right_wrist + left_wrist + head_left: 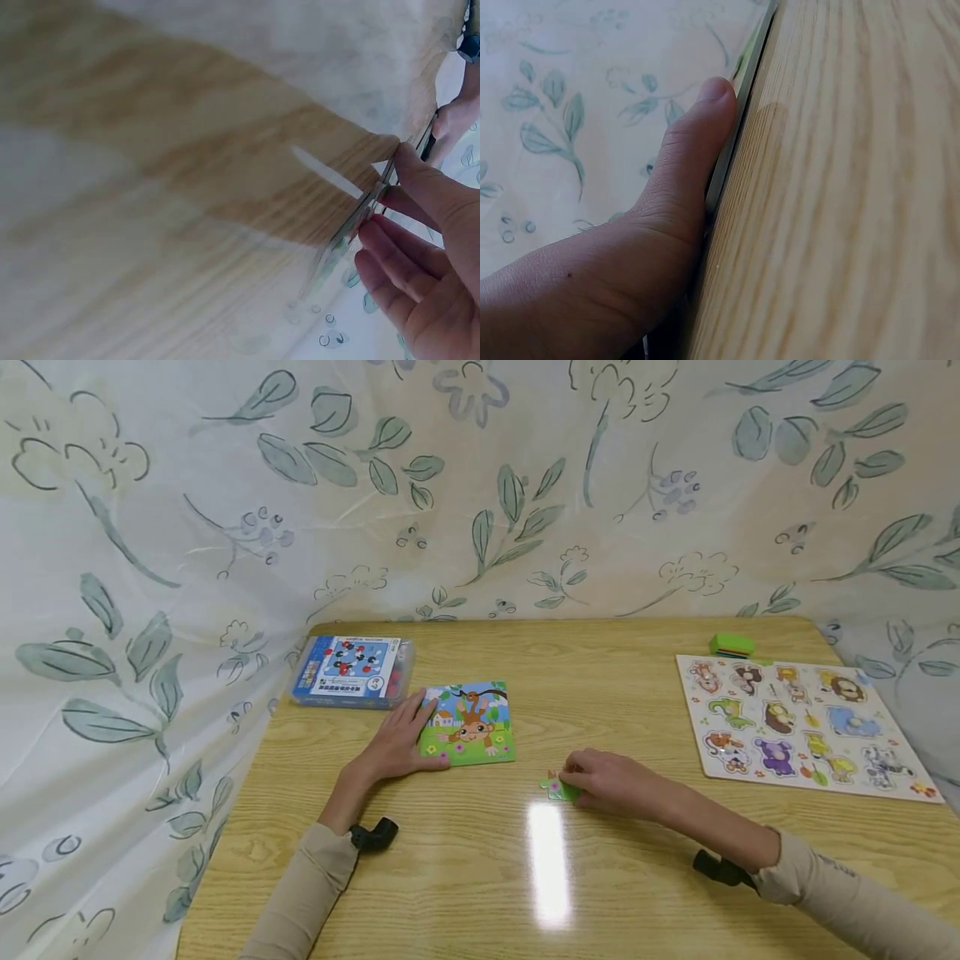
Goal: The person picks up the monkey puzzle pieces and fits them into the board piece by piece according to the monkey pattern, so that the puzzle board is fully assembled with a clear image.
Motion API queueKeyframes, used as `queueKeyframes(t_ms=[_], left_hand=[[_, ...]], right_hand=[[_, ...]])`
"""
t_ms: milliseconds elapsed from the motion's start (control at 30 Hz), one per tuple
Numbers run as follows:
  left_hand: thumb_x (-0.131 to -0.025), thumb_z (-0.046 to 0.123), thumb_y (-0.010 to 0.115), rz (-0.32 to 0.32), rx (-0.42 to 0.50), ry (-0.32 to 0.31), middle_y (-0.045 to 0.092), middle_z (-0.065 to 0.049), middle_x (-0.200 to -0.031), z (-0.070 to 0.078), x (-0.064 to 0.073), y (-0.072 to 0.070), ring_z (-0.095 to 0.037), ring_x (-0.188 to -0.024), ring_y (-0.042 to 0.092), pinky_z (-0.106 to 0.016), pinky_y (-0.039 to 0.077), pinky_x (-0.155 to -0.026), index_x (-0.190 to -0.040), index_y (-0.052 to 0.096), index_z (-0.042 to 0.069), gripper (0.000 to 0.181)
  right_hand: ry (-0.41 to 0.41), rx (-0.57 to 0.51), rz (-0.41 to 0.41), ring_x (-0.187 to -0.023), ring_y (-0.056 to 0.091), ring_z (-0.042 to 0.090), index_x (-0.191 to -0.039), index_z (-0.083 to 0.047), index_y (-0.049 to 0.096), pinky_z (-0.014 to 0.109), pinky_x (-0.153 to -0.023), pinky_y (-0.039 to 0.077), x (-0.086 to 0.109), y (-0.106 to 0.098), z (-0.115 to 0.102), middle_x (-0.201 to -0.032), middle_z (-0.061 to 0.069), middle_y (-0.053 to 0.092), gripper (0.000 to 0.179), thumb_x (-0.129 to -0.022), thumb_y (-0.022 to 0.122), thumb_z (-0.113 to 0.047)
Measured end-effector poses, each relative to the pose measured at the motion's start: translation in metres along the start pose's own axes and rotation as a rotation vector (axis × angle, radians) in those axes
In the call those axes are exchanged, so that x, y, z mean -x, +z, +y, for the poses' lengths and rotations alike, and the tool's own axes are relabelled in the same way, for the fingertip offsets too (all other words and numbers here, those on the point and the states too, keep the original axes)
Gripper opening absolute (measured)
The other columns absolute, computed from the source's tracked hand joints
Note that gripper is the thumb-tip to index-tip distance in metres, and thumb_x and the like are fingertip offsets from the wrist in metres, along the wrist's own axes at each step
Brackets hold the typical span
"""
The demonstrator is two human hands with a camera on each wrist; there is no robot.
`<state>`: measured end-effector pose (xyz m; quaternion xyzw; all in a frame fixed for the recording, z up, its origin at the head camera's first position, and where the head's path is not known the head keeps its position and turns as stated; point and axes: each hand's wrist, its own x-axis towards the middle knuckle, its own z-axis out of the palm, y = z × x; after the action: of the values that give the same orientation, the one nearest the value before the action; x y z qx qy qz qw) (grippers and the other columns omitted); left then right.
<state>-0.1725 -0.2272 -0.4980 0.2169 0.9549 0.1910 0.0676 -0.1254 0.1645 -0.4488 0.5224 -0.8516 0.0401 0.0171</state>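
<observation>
A square monkey jigsaw puzzle (467, 723) lies flat on the wooden table. Against its left side rests my left hand (397, 739), fingers fairly straight along that side and thumb by the lower edge. In the left wrist view the left thumb (694, 150) lies straight along the puzzle's thin edge. To the right of the puzzle, my right hand (611, 783) pinches a jigsaw piece (555, 788), green with a pink flower. The piece (346, 236) shows nearly edge-on in the right wrist view, between thumb and fingers. The fingers cover part of it.
A plastic box with a molecule picture (351, 670) stands at the back left, close to my left hand. On the right lies an animal puzzle board (806, 727), with a small green block (731, 645) behind it. A floral cloth (480, 493) hangs behind the table (450, 877).
</observation>
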Motion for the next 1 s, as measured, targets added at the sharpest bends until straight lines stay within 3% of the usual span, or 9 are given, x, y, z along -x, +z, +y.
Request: queueKeyframes(t_ms=[200,467,1000], left_hand=[[-0.076,0.067,0.068,0.002,0.002,-0.002,0.004,-0.011,-0.165,-0.001,0.000,0.002,-0.033,-0.152,0.009,-0.058,0.017,-0.118,-0.158,0.013,0.017,0.110],[-0.076,0.067,0.068,0.008,-0.002,0.000,0.004,-0.011,-0.165,0.001,0.000,0.001,-0.033,-0.152,0.009,-0.058,0.018,-0.119,-0.158,0.013,0.016,0.111],[-0.077,0.066,0.068,0.005,-0.007,-0.007,0.004,-0.012,-0.165,0.001,0.000,0.001,-0.033,-0.152,0.009,-0.058,0.017,-0.119,-0.158,0.014,0.015,0.110]], right_hand=[[0.021,-0.061,-0.003,-0.082,0.057,0.012,-0.109,-0.010,0.071,0.020,-0.064,0.049,-0.002,0.003,0.003,-0.100,0.004,0.061,0.027,-0.083,0.077,-0.017],[0.118,-0.326,-0.065,-0.076,0.053,0.006,-0.102,-0.013,0.067,0.018,-0.065,0.046,-0.005,0.002,0.010,-0.100,0.003,0.058,0.024,-0.081,0.077,-0.017],[0.097,-0.358,0.013,-0.079,0.050,0.004,-0.100,-0.013,0.066,0.018,-0.067,0.046,-0.016,-0.002,0.012,-0.103,0.001,0.055,0.025,-0.077,0.077,-0.016]])
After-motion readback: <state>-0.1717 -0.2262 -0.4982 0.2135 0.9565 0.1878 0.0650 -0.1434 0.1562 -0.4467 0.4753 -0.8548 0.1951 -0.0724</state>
